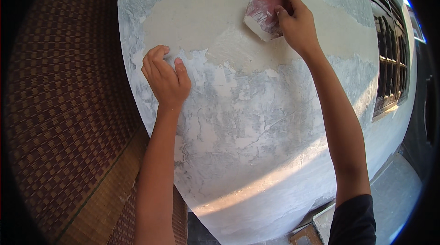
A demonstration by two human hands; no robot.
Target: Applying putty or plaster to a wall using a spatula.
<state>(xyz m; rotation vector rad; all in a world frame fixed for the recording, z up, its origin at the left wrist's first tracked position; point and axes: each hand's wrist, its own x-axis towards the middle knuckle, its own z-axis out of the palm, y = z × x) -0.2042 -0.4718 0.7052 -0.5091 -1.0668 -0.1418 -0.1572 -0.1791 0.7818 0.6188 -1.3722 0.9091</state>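
Two hands are up against a plastered wall [238, 121]. The right hand [297, 24] is clamped on a folded sheet of sandpaper [263, 13], fingers curled over its upper right edge, thumb behind it. The left hand [166, 76] is loosely curled with fingers together, holding nothing; its knuckles and fingertips rest on the wall well to the left of and lower than the sandpaper.

Sandpaper: reddish-brown abrasive face, dusted pale grey-white along its lower and left margins, worn and creased. Outline is irregular, roughly a bent quadrilateral. Long axis runs from upper right, under the fingers, down to the lower left; the free corner points down and to the left. It lies flat against the wall at the top of the view, on a bare patch [192, 25].

Wall: the bare patch is a smooth beige band across the upper part, with ragged edges. Around and below it the coat is mottled white and blue-grey, cracked and flaking. A strip of sunlight crosses the lower part.

Surroundings: a woven mat [64, 107] in a brown and tan check pattern stands at the left, touching the wall edge. A dark wooden window frame [389, 71] sits at the right. No packages, labels or signs can be made out.
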